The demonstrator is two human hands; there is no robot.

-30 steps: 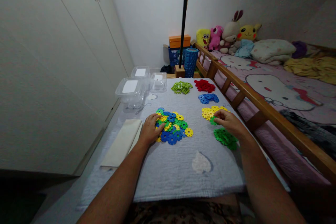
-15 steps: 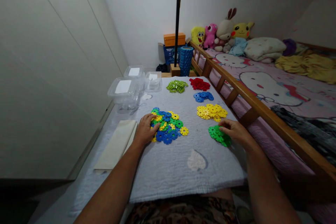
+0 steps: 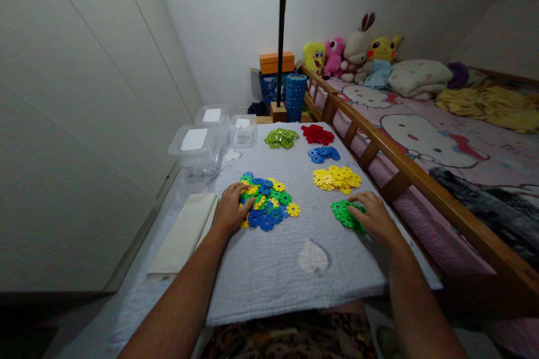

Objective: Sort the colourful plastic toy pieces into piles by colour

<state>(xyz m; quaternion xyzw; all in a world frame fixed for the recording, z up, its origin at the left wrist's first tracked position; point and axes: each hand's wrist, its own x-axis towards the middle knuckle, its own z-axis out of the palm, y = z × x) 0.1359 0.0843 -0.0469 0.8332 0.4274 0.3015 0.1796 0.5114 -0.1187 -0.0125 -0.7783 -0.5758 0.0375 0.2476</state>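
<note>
A mixed heap of blue, yellow and green flower-shaped plastic discs (image 3: 269,206) lies on a pale blue cloth (image 3: 290,269). My left hand (image 3: 229,208) rests on the heap's left edge, fingers curled over the discs. My right hand (image 3: 373,214) lies on a sorted pile of dark green discs (image 3: 344,213), fingers spread and bent over it. Further back lie separate piles: yellow (image 3: 337,178), blue (image 3: 323,153), red (image 3: 317,134) and light green (image 3: 281,138).
Clear lidded plastic boxes (image 3: 196,146) stand at the cloth's back left. A folded cream cloth (image 3: 183,233) lies left of my forearm. A wooden bed rail (image 3: 404,171) runs along the right. A black pole (image 3: 280,33) on a wooden block stands behind. White cupboard doors (image 3: 84,123) close off the left.
My right hand moved from the yellow pile down to the dark green pile and settled on it. My left hand stayed on the mixed heap. The view shifted slightly.
</note>
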